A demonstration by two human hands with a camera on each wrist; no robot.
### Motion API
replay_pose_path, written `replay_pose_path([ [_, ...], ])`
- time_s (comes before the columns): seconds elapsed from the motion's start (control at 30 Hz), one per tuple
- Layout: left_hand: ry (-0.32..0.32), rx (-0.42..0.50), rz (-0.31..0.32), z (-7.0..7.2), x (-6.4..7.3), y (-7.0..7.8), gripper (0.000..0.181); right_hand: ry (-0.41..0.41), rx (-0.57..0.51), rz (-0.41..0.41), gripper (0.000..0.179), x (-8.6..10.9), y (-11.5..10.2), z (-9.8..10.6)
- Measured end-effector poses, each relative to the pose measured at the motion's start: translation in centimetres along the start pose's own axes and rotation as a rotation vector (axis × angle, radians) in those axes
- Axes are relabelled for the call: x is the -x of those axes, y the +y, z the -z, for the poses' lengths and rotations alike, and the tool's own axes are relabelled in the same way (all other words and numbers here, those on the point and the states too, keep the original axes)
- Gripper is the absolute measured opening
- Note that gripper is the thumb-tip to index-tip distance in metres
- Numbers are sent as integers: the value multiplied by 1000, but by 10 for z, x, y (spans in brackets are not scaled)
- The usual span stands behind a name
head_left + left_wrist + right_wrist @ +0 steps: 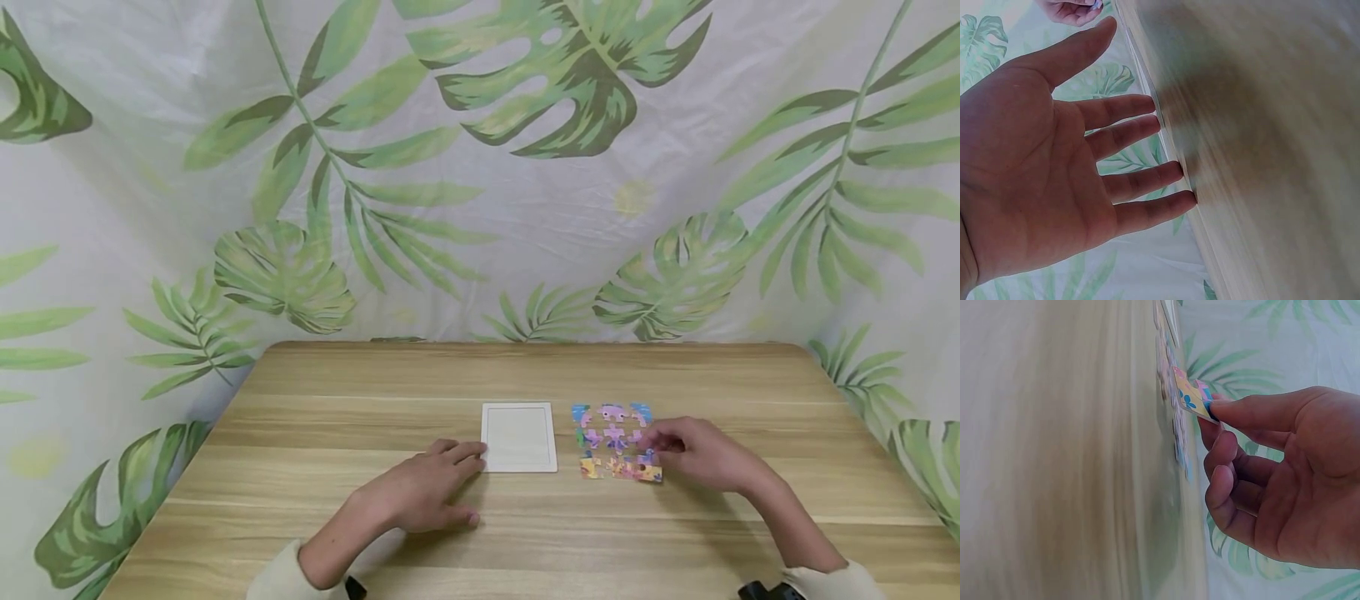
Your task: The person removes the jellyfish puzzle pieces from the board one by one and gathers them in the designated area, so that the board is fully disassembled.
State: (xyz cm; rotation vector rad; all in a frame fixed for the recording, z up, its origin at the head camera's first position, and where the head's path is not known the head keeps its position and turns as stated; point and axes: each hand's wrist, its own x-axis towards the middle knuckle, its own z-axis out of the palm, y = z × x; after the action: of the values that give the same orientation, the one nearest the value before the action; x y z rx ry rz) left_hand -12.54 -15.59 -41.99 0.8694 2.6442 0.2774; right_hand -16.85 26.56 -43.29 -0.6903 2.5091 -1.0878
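Observation:
A white puzzle tray (519, 438) with a thin raised border lies flat at the middle of the table. My left hand (420, 493) rests beside it with fingers extended, its fingertips at the tray's left edge; in the left wrist view the palm and straight fingers (1135, 184) hold nothing. To the right of the tray, several colourful jigsaw pieces (613, 435) lie in loose rows, pink and purple with blue and yellow parts. My right hand (705, 454) pinches a yellow jigsaw piece (1190, 399) with a blue flower between thumb and index finger, tilted above the table.
The wood-grain table (360, 392) has rounded far corners. Behind and around it hangs a pale cloth (525, 225) with green leaf prints. Light sleeves and dark wrist straps show at the bottom of the head view.

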Motion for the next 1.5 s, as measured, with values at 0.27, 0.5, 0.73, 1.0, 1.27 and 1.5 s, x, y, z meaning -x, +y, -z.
replay_pose_path([
  [0.27, -3, 1, 7, 0, 0, -1, 70, -4, -12, -7, 12, 8, 10, 3],
  [0.5, -2, 8, 10, 0, 0, -2, 70, 15, 45, -23, 11, 4, 9, 1],
  [0.73, -6, 10, 7, 0, 0, -2, 71, 49, 104, -11, 18, 2, 8, -2],
  [1.0, -2, 5, 9, 1, 0, -1, 71, 55, 136, -39, 28, 1, 5, -7],
  [1.27, 5, -4, 9, 0, 0, -2, 72, 95, 175, -86, 22, -2, 2, -9],
  [1.5, -1, -6, 13, 0, 1, -2, 71, 93, 175, -95, 20, -3, 3, -11],
])
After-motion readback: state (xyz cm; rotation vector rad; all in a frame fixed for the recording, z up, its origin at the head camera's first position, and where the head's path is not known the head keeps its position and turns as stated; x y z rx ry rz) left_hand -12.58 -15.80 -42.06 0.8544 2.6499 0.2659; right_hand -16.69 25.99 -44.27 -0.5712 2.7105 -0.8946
